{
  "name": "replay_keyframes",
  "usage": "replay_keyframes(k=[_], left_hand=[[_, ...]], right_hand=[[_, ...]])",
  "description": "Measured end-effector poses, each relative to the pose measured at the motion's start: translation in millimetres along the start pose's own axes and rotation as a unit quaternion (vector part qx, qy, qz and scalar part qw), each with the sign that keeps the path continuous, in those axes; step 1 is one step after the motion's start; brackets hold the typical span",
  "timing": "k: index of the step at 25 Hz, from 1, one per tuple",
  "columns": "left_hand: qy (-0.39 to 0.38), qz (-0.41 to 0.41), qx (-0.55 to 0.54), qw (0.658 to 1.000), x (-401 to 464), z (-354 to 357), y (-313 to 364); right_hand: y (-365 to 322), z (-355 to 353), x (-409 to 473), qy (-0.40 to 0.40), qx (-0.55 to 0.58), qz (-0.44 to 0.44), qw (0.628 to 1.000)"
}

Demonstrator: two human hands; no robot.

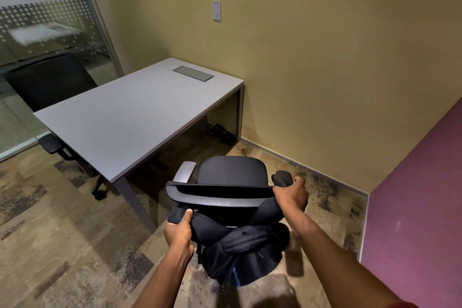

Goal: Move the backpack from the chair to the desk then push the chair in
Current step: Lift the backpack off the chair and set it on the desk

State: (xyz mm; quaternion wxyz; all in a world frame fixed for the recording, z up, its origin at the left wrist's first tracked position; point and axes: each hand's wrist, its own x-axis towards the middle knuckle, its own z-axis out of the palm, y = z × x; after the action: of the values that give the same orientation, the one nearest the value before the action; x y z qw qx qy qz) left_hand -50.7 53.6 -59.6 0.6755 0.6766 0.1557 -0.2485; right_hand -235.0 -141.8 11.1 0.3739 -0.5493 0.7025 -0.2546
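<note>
A black backpack hangs behind the backrest of a black office chair, its two shoulder straps running up toward the backrest's corners. My left hand grips the left strap beside the backrest's left end. My right hand grips the right strap at the backrest's right end, near the right armrest. The chair stands pulled out from the grey desk, facing it. The desk top carries only a flush metal cable hatch.
A second black chair stands at the desk's far left side, next to a glass partition. A tan wall is behind the desk, a purple wall close on my right. Dark items lie under the desk.
</note>
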Motion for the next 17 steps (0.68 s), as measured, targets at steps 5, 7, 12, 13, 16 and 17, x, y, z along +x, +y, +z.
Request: replay_keyframes(k=[5,7,12,13,16,17], left_hand=[[-0.036,-0.007,0.037,0.999,-13.1,15.4,-15.0],[-0.055,-0.005,0.047,0.997,-17.3,22.9,-21.7],[-0.157,-0.048,0.129,0.978,-35.8,52.6,-37.1],[-0.196,-0.057,0.16,0.966,-42.7,57.9,-37.2],[-0.284,0.072,0.457,0.84,-70.8,70.6,-36.9],[-0.305,0.158,0.548,0.762,-83.7,73.2,-40.4]], right_hand=[[15.3,-26.4,4.5,0.023,0.031,0.011,0.999],[22.6,-41.2,9.2,0.025,0.048,0.026,0.998],[46.9,-77.5,14.7,0.022,0.091,0.054,0.994],[47.7,-84.6,16.3,0.026,0.101,0.052,0.993],[40.0,-103.9,21.2,0.037,0.124,0.03,0.991],[35.0,-109.7,22.3,0.04,0.131,0.02,0.99]])
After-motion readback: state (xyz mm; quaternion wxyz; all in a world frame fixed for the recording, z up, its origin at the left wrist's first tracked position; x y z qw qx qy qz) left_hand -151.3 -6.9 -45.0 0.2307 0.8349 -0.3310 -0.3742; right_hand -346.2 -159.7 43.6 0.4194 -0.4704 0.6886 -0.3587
